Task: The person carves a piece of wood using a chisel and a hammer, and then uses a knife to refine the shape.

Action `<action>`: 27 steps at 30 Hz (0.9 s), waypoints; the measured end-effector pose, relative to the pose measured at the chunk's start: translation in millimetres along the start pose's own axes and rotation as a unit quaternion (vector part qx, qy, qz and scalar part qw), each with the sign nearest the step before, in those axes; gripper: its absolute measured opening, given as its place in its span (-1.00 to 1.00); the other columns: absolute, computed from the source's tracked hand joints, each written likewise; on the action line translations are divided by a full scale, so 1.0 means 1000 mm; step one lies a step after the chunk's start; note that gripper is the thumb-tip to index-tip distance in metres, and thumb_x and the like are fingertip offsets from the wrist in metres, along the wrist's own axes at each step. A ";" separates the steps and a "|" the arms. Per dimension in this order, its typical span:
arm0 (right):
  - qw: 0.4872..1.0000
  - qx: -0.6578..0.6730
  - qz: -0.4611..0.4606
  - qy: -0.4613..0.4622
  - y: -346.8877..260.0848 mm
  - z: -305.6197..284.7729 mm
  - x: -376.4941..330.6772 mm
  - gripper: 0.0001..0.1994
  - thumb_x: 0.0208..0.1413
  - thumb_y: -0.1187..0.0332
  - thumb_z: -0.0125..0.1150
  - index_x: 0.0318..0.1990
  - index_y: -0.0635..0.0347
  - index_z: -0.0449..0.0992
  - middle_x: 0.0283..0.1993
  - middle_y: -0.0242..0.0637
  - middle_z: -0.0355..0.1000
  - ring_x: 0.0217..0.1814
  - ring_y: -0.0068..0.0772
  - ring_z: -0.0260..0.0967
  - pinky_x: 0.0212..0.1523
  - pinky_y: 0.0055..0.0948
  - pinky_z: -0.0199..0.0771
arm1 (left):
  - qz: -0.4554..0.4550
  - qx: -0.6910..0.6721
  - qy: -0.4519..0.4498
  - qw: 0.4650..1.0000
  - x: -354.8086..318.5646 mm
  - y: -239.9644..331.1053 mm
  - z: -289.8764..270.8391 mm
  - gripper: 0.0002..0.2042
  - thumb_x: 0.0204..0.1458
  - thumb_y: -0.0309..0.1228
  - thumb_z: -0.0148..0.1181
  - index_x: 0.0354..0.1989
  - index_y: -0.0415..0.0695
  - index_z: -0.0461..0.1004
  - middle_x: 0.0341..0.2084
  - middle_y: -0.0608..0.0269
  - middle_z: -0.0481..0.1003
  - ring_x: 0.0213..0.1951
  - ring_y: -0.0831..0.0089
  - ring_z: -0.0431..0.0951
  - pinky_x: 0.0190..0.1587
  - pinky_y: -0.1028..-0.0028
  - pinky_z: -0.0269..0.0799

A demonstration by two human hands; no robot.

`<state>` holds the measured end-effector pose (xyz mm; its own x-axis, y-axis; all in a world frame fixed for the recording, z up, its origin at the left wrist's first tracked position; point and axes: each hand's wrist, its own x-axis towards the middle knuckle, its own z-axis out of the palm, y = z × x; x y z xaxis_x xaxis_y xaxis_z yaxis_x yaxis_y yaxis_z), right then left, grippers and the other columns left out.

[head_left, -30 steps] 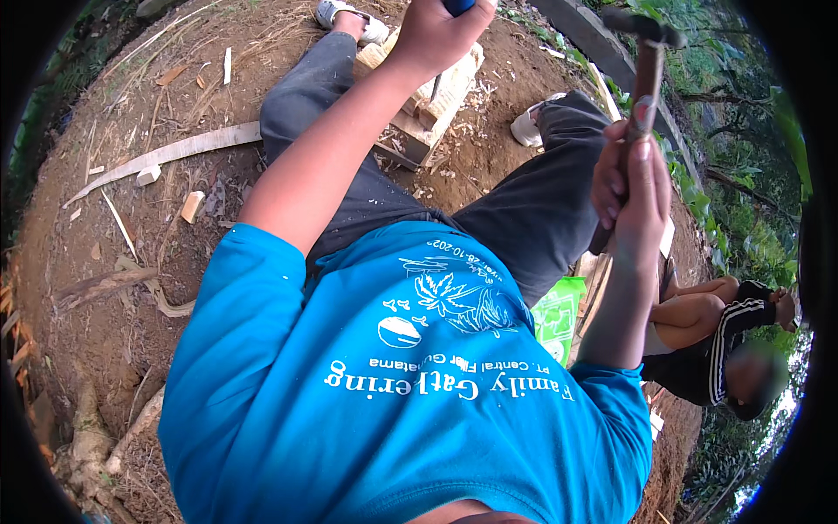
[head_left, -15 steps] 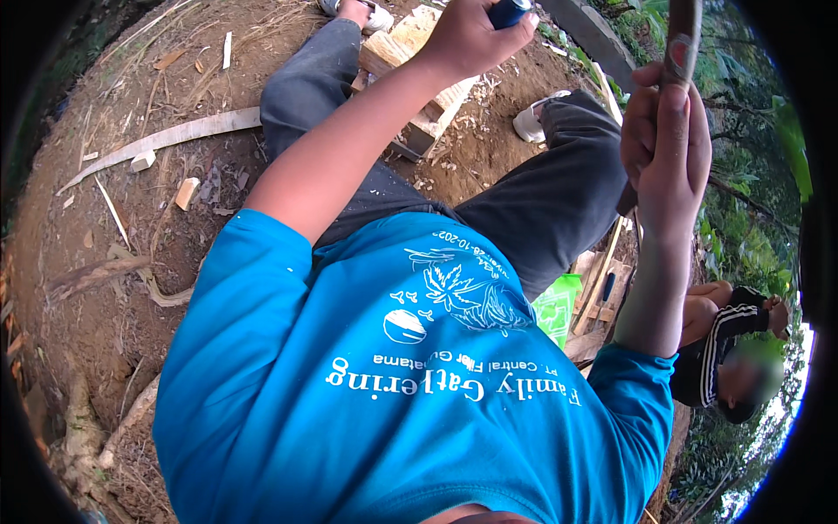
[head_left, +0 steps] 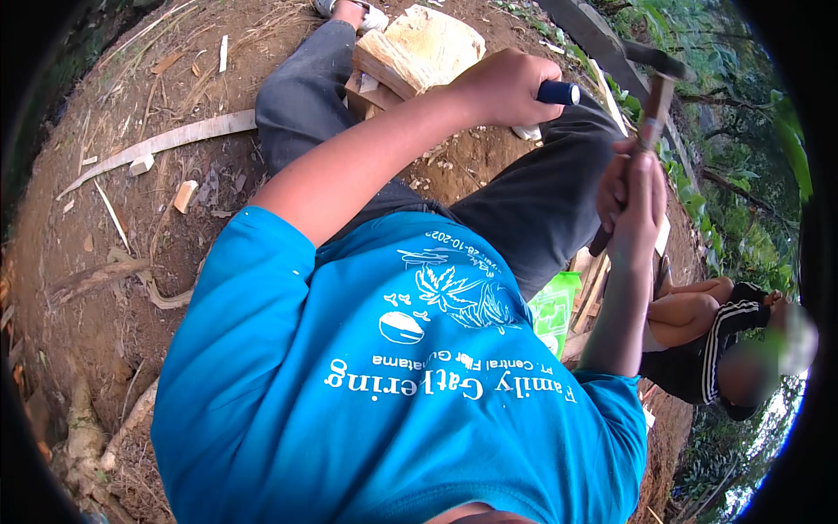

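My left hand (head_left: 515, 90) is closed around a tool with a dark blue cylindrical handle (head_left: 559, 93). The handle's light-coloured end sticks out at the thumb side, and the rest of the tool is hidden. Just beyond this hand, between my feet, a pale, rough-cut block of wood (head_left: 428, 51) rests on another wood piece (head_left: 371, 94). Off to the right, my right hand (head_left: 633, 194) grips a hammer (head_left: 653, 113) by its wooden handle. Its dark metal head is raised at the upper end, apart from the blue handle.
Wood offcuts (head_left: 185, 196) and a long curved strip (head_left: 166, 137) lie on the dirt at left. A green bag (head_left: 556, 314) is beside my right thigh. Another person (head_left: 698, 336) in dark striped clothes sits at far right, near plants and a concrete edge (head_left: 587, 31).
My left hand has moved right and nearer with the blue handle, uncovering more of the wood block. My right hand has come down and left, bringing the hammer head into view.
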<state>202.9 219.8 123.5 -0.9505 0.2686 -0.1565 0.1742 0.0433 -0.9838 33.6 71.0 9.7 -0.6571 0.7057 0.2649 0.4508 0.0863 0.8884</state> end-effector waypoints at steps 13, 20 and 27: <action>0.994 -0.027 0.046 0.099 0.097 0.060 0.055 -0.60 0.18 0.07 0.42 -0.15 0.19 0.42 -0.39 -0.45 0.35 -0.49 -0.62 0.29 -0.51 -0.55 0.29 | -0.118 -0.426 0.326 0.835 0.018 -0.009 -0.088 -0.58 0.22 -0.31 0.25 -0.66 0.06 0.21 -0.79 0.49 0.21 -0.76 0.59 0.26 -0.65 0.46 0.26; 0.958 -0.274 0.035 0.074 0.169 0.128 0.103 -0.34 -0.18 -0.07 0.63 -0.20 0.34 0.45 -0.25 0.00 0.52 -0.16 -0.07 0.55 -0.14 -0.14 0.54 | -0.024 -0.394 0.442 0.806 -0.047 0.002 -0.163 -0.64 0.24 -0.33 0.15 -0.59 0.02 0.17 -0.77 0.49 0.12 -0.71 0.58 0.10 -0.57 0.45 0.08; 0.929 -0.321 -0.180 0.046 0.165 0.132 0.091 -0.56 -0.09 0.26 0.56 -0.13 0.13 0.42 -0.18 -0.10 0.48 -0.05 0.01 0.47 -0.05 -0.10 0.46 | -0.040 -0.355 0.437 0.826 -0.091 0.001 -0.140 -0.62 0.30 -0.35 0.07 -0.61 -0.03 0.18 -0.77 0.47 0.15 -0.74 0.59 0.15 -0.62 0.46 0.12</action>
<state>111.3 124.3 -64.2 -0.9562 0.2052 0.2089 -0.0046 0.7028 -0.7114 8.6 -91.6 39.0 -0.9924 -0.0853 0.0888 0.1211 -0.5441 0.8302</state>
